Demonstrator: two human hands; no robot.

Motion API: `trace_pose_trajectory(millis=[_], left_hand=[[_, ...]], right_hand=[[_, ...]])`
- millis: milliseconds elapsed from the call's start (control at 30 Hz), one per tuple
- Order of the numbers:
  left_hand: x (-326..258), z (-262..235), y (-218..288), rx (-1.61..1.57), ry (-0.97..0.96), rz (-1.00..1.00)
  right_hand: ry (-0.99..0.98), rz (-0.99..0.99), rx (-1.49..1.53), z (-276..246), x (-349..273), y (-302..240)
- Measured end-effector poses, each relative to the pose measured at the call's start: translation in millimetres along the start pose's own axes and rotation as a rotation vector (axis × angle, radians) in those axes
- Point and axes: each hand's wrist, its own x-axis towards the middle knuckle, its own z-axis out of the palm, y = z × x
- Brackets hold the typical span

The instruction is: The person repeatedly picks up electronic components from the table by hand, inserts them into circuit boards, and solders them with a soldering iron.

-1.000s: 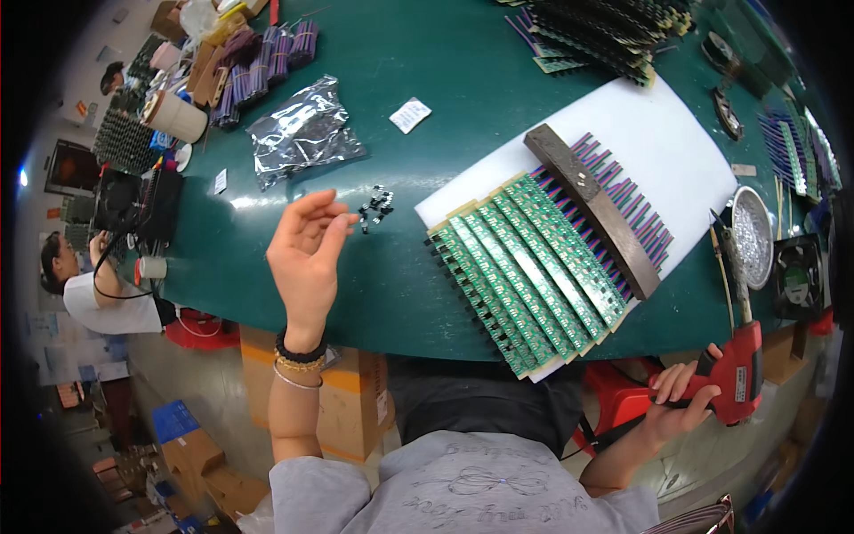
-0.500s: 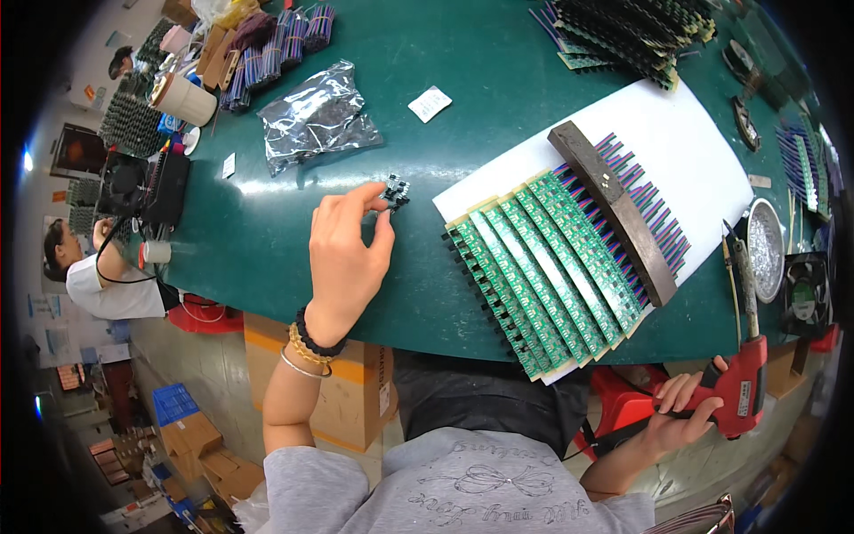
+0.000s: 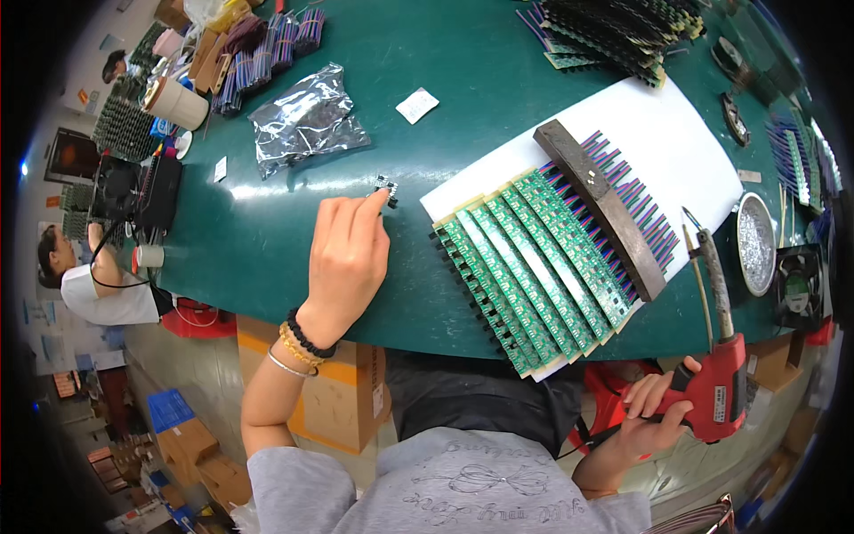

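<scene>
The room is busy, with a big green tabletop in the middle. From the head view, a white board lies flat on it, and all the places here start from that board. On its near left part lie long green circuit strips in a row, side by side. Red, blue and purple wires come out past them, and a heavy dark bar lies across the wires.

To the left of the board, near its left corner, is a little pile of small black parts. The left hand is at this pile with bent fingers. The fingertips are hidden, so one cannot tell if they pinch a part.

The right hand is to the right of the board and nearer the body. Its fingers wrap around the handle of a red soldering gun. The gun's metal end points up to the board's right edge; one cannot tell if they touch.

Right of the board sits a round silver dish. Farther left of it are a shiny bag and, well apart, another person in white.
</scene>
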Motion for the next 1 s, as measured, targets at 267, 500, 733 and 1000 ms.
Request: trace_pose_trajectory(millis=[267, 500, 733, 1000], left_hand=[[-6.2, -38.6, 58.4, -0.435, 0.026, -0.231], [-21.1, -39.0, 138.7, -0.997, -0.01, -0.054], [-43.5, -17.4, 169.7, -0.813, 0.202, 0.043], [-51.0, -21.3, 160.7, -0.696, 0.172, 0.238]], right_hand=[[-0.204, 0.152, -0.053, 36.2, -18.7, -10.1], [-0.343, 0.362, -0.248, 60.5, -20.3, -31.0], [-0.693, 0.166, -0.264, 55.3, -14.6, -20.5], [-0.662, 0.172, -0.368, 44.5, -19.5, -24.4]])
